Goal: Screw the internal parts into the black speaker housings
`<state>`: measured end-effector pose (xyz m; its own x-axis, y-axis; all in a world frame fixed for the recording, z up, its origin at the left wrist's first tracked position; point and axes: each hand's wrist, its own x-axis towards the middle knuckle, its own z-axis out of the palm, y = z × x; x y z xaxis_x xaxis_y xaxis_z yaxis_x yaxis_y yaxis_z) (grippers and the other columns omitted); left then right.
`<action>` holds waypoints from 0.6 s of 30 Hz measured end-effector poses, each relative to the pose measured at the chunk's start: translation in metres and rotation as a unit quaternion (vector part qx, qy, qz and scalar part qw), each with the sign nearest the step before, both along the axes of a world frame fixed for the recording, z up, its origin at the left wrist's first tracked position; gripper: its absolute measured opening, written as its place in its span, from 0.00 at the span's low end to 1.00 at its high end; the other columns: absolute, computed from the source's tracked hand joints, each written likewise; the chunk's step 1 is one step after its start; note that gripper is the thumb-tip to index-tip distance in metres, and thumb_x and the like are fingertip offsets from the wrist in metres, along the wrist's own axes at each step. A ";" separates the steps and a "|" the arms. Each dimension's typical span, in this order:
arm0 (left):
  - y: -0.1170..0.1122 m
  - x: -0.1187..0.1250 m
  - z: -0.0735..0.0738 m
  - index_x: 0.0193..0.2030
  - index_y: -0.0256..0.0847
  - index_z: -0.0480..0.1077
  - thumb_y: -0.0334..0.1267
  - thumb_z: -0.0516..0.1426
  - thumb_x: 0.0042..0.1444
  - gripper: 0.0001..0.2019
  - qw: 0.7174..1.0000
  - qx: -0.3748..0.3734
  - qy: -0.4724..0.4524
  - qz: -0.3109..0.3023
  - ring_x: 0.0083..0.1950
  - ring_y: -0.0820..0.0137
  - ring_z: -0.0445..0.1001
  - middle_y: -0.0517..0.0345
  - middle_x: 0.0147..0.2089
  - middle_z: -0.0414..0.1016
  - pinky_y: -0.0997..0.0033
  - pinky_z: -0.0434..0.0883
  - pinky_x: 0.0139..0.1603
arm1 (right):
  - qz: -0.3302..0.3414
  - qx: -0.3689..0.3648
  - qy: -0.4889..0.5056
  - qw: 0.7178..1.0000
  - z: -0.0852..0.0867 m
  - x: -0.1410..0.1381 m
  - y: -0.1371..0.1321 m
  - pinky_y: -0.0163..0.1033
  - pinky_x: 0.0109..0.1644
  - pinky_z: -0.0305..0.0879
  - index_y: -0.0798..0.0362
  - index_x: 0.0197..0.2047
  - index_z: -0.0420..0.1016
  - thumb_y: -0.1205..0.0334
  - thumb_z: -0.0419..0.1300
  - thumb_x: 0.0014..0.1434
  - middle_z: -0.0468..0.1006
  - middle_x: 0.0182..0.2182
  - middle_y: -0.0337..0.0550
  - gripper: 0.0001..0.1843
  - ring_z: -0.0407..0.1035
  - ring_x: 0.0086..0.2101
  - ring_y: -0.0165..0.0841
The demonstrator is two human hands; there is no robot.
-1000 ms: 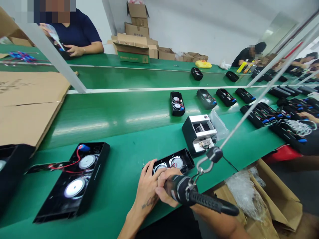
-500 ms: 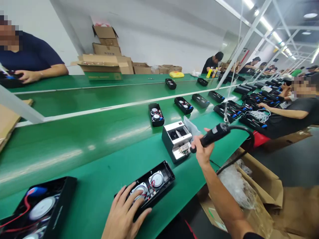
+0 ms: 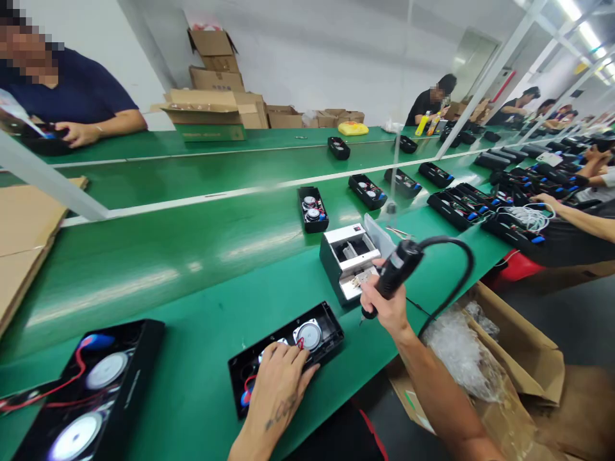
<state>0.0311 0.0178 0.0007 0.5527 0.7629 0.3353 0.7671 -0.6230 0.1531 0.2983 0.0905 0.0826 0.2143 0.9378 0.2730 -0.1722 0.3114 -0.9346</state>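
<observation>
An open black speaker housing [image 3: 331, 339] with round white-silver speakers, red wires and a blue part lies slanted on the green bench in front of me. My left hand [image 3: 283, 371] is over it, its bent fingers inside and its thumb along the near wall, gripping the housing. My right hand [image 3: 387, 307] is wrapped round a black electric screwdriver [image 3: 398, 266], whose thin bit points down, above the bench and apart from the housing. Just behind that hand stands a box-shaped screw feeder [image 3: 343, 256] with a white top.
Another open speaker housing [image 3: 139, 378] lies at the near left. More housings [image 3: 313, 210] stand along the green line. A black cable [image 3: 468, 256] loops from the screwdriver. Below the bench edge at right is a carton [image 3: 523, 346] with clear plastic. Co-workers sit at far left and right.
My right hand has brought the screwdriver down from beside the feeder, its bit lower and toward the housing. My left hand's spread fingers have bent and shifted further in. The view has turned slightly.
</observation>
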 end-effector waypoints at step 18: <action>-0.005 0.008 0.000 0.42 0.46 0.79 0.39 0.60 0.73 0.07 0.995 -0.079 -0.060 0.015 0.42 0.64 0.75 0.60 0.37 0.80 0.55 0.67 0.56 | 0.121 0.063 0.041 0.990 -0.024 -0.081 -0.044 0.34 0.21 0.63 0.42 0.63 0.61 0.51 0.66 0.73 0.67 0.25 0.24 0.22 0.59 0.16 0.25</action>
